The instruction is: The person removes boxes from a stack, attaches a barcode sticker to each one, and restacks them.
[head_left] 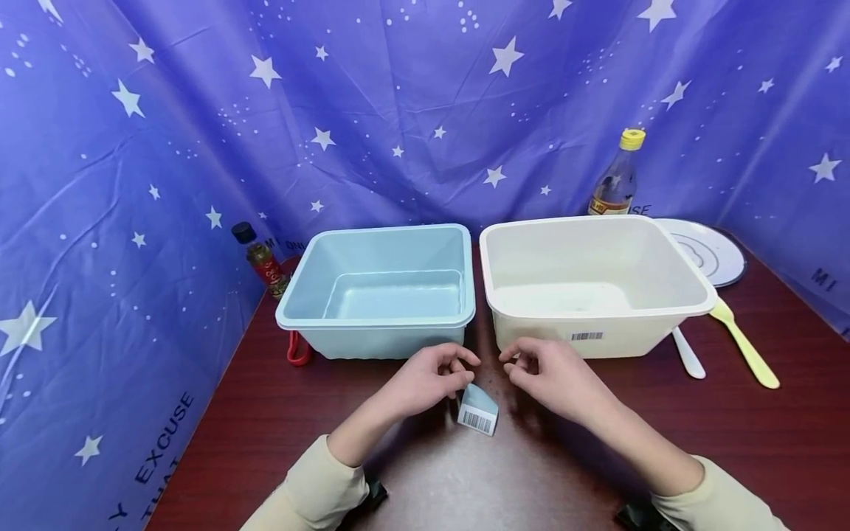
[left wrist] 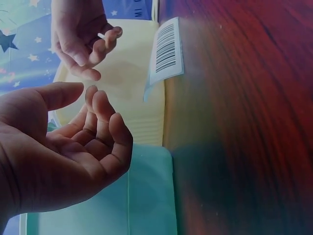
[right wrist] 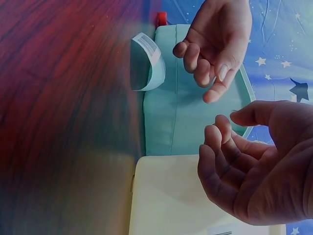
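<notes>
A curled paper label with a barcode stands on the dark red table just below the left fingertips. My left hand hovers before the light blue plastic bin, its fingers loosely bent around nothing. Facing it, my right hand is in front of the cream plastic bin, likewise loosely bent and holding nothing. A gap separates the two hands. From the left wrist, the barcode side of the label shows; the right wrist view shows the label bowed into an arc.
Behind the cream bin stands a yellow-capped bottle, with a white plate to its right. A yellow utensil and a white handle lie right. Left of the blue bin are a black-capped bottle and a red loop.
</notes>
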Demonstrator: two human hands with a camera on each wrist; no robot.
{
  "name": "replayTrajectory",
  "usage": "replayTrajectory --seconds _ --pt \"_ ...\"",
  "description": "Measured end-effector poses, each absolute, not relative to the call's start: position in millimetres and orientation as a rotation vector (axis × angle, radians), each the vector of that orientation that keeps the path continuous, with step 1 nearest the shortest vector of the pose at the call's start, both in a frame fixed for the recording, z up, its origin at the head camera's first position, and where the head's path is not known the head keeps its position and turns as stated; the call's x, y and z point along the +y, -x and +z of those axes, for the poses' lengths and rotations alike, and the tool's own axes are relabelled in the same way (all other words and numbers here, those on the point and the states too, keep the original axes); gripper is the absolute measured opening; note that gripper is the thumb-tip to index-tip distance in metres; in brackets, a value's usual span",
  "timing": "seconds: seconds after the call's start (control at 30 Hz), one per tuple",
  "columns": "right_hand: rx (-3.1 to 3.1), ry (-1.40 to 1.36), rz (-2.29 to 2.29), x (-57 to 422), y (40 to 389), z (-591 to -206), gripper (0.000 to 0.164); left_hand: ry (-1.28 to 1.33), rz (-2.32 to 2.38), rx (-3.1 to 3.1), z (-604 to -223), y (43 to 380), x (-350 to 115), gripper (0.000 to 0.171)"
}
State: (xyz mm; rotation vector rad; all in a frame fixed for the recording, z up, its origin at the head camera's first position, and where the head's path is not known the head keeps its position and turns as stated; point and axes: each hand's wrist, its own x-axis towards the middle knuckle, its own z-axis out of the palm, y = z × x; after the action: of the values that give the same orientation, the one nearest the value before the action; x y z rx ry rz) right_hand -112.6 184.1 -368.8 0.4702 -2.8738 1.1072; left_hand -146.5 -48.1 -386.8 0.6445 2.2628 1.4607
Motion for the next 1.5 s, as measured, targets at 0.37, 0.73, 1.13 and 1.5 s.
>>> replayTrajectory --seconds 0.37,0.73,1.13,1.5 --pt "-2.89 -0.478 1.09 184 111 -370 0.012 -0.624 1.431 2.272 -391 148 -50 0.02" --pt "-2.896 -0.473 1.073 187 112 -369 0.014 -0.65 1.239 2.42 -390 151 -54 0.017" --pt "-2.91 -0.471 1.074 186 114 -368 0.016 -0.559 1.277 2.262 -396 152 -52 0.019" --pt "-2.906 -0.504 1.093 185 114 -368 0.014 -0.61 1.318 2.197 -404 155 -47 0.014"
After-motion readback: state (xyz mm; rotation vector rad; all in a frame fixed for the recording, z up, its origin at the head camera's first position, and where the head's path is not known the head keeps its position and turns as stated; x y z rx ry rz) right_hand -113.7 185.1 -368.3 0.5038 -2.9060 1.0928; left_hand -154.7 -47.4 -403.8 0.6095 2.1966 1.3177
